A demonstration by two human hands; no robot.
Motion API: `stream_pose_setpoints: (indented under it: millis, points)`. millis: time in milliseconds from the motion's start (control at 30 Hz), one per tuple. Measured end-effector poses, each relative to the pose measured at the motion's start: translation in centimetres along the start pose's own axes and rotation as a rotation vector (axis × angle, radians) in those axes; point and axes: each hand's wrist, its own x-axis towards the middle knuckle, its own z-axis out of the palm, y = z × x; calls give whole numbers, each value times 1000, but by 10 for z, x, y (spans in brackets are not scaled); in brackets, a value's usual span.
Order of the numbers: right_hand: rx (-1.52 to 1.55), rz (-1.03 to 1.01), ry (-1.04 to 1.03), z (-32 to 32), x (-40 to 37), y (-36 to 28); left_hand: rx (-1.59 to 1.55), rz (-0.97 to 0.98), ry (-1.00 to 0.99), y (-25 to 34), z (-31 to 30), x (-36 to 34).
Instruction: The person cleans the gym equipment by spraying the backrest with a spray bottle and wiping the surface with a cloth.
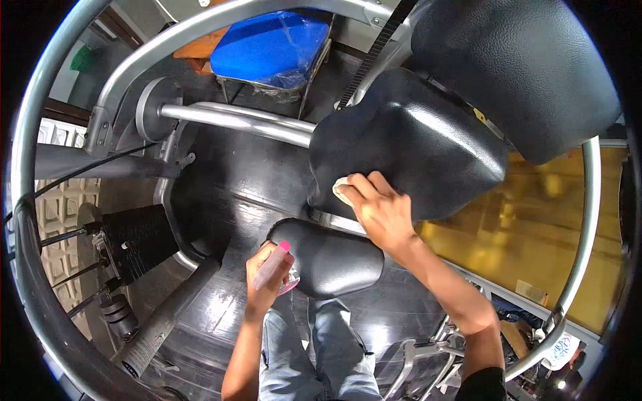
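My right hand (383, 208) is closed around a pale cloth (343, 191) and presses it on the lower left part of a black padded seat (408, 144). In my left hand (266, 275) is a spray bottle with a pink-tipped nozzle (273, 264); the fingers wrap round it, and most of its body is hidden. The bottle is held beside a smaller black pad (331, 260), below the seat. A black backrest (515, 73) joins the seat at the upper right.
Silver tube frames (244, 125) of the machine curve around me. A blue plastic-wrapped chair (271, 50) stands at the back. At the left is a weight stack (137, 240) on rods. A yellowish glossy panel (555, 214) lies to the right, above dark flooring (234, 174).
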Motion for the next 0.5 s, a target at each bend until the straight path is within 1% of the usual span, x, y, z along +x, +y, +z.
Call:
stream_pose_setpoints:
  millis: [33,100,167,233,267,400,467,500]
  points:
    - [0,-3,-2,5,1,-1,-7,-6,1,-3,-1,1]
    - [-90,-120,-110,18,3,-5,-13,-14,2,-5,-1,1]
    - [-88,-158,-131,31,4,-7,-13,-15,9,-4,-1,2]
    - [-28,-239,-139,45,3,-11,-1,-12,9,-2,-1,3]
    - [-64,-248,-178,52,2,-14,9,-8,7,-1,-1,4]
    - [-87,-281,-239,31,14,-11,-4,-27,4,0,-2,8]
    - [-51,-195,-112,1,29,-7,-5,-15,25,0,-3,9]
    - [-16,-158,-132,-8,37,-4,13,-32,30,0,-4,9]
